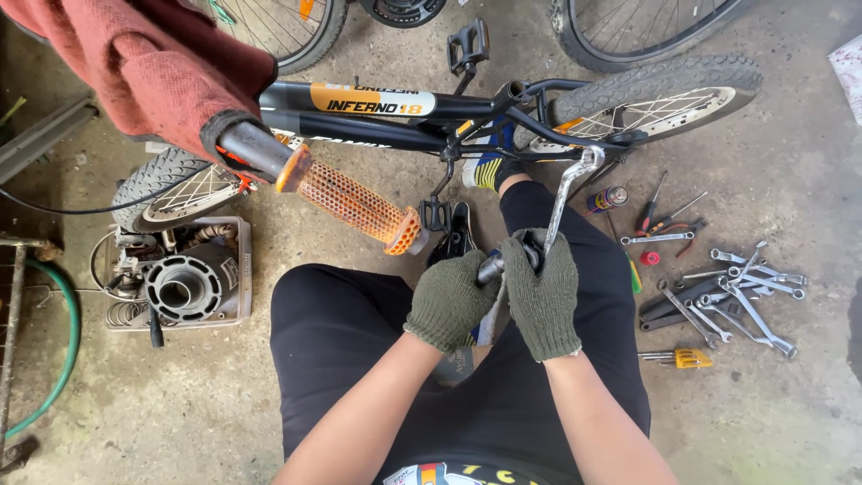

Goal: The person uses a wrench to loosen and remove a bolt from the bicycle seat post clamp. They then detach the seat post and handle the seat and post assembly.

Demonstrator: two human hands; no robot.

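Overhead view of a person seated on a concrete floor (224,404) beside a small black bicycle (404,112) laid on its side, so that its handlebar end lies within reach. Both gloved hands are clenched: the left hand (446,301) grips the bare bar end (489,269), and the right hand (542,292) grasps a silver brake lever (567,193) that rises from the same bar, evidently to steady both parts. The orange handlebar grip (355,205) on the near bar juts toward the viewer. Wrenches (727,301) and screwdrivers (669,220) are fanned out on the floor at the right, close to the working hand. A small spray can (608,198) with a multicoloured label lies beside them; the frame carries an orange-and-white panel decal (373,100).
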